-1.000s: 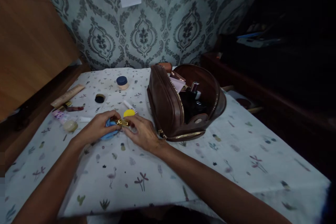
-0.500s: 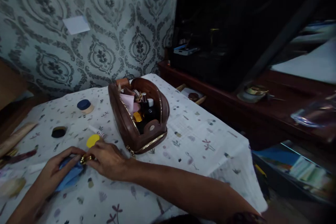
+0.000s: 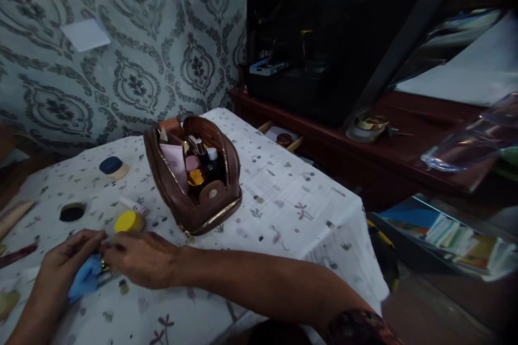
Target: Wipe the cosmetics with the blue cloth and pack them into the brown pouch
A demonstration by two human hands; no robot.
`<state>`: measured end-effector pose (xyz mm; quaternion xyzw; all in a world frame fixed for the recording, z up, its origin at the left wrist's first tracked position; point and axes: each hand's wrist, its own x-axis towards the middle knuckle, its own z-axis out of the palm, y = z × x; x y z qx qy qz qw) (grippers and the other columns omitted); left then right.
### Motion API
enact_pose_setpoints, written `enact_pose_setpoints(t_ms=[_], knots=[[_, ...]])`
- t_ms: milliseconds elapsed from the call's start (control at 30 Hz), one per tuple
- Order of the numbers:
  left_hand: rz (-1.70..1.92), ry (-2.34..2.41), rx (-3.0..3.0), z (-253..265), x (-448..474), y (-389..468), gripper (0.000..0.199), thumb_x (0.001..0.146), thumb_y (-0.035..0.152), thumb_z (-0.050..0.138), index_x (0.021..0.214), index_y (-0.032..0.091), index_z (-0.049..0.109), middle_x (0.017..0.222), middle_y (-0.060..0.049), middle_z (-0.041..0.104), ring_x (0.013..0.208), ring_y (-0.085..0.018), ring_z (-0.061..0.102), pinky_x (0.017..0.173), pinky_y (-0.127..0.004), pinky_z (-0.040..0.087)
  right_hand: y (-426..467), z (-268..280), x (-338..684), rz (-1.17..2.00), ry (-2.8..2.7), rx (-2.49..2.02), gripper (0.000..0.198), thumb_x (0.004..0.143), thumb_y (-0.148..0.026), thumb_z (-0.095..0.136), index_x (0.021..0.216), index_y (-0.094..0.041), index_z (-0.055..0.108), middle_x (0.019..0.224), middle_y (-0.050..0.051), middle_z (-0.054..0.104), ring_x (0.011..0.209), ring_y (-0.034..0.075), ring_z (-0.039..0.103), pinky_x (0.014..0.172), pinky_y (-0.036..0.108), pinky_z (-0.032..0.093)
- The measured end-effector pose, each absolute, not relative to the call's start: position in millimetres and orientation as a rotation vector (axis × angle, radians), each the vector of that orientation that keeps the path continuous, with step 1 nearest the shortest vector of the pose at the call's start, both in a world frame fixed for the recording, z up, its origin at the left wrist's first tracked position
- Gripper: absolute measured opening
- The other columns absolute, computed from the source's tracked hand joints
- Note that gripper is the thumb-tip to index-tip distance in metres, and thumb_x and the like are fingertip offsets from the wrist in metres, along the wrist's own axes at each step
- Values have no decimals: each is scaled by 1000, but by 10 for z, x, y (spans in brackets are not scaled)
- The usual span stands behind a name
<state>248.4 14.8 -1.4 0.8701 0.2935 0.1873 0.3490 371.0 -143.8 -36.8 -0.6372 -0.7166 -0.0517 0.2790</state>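
My left hand (image 3: 67, 259) is closed around a crumpled blue cloth (image 3: 84, 278), which hangs below its fingers. Right beside it, my right hand (image 3: 141, 260) pinches a small shiny gold object (image 3: 104, 266), mostly hidden by the fingers and the cloth. The fingertips of both hands meet. Just beyond them stands a yellow-lidded round jar (image 3: 128, 221), with a white tube (image 3: 133, 205) lying behind it. An unzipped brown leather cosmetic bag (image 3: 194, 183) holds a pink box (image 3: 174, 161), dark bottles and other small items.
A blue-lidded jar (image 3: 113, 167) and a black round lid (image 3: 72, 212) stand to the left on the patterned tablecloth (image 3: 283, 215). A dark red cabinet (image 3: 324, 156) with a large black screen (image 3: 307, 21) borders the table's right side. Its small drawer (image 3: 297, 144) is pulled out.
The view has shifted right, so the bag and table appear further left. My hands have drawn closer together at the cloth, and the gold object is now more hidden.
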Motion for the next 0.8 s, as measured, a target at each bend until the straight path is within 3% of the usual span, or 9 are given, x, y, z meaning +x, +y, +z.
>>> enact_pose_setpoints(t_ms=[100,233,333,433,600,700,800], knots=[[502,809,2207,14,2481,129,39,72,71,68,73,33,77,70,5,75,70,-24,71,63,-36,62,-1462,-356,3726,-132,-1978,-1664,22,100,-15,46,118,-15,58,113,6,62,96,18,62,68,27,56],[486,857,2275,6,2484,62,40,83,67,56,74,32,73,79,5,78,83,-27,73,78,-40,62,-1432,-376,3765,-74,-1923,-1639,17,100,-15,46,111,-17,59,114,8,61,102,19,60,74,28,56],[540,855,2443,-88,2439,27,43,89,66,46,85,29,70,86,2,77,90,-28,71,84,-42,59,-1397,-402,3774,36,-1827,-1643,13,101,-19,50,109,-17,60,112,7,61,96,18,61,77,28,56],[544,811,2670,-199,2332,25,52,91,66,39,107,25,66,106,-6,72,103,-31,68,90,-44,55,-1386,-400,3761,154,-1692,-1674,15,100,-22,55,113,-18,61,109,5,61,90,16,63,75,26,55],[320,711,2818,-220,2147,98,72,86,67,52,142,22,46,127,-12,61,118,-32,61,94,-43,53,-1390,-362,3747,314,-1546,-1709,13,98,-23,61,108,-18,65,107,7,66,92,19,66,78,29,52],[193,657,2765,-143,2101,156,75,81,63,63,141,22,46,128,-10,63,116,-31,62,94,-40,52,-1382,-380,3762,383,-1487,-1635,13,98,-22,59,107,-15,66,102,8,71,93,19,67,81,29,50],[162,586,2634,-55,2074,200,57,85,56,61,130,22,56,117,-6,69,103,-26,66,90,-35,52,-1355,-432,3777,406,-1413,-1617,13,96,-19,62,106,-15,67,94,6,72,86,18,67,78,27,48]])
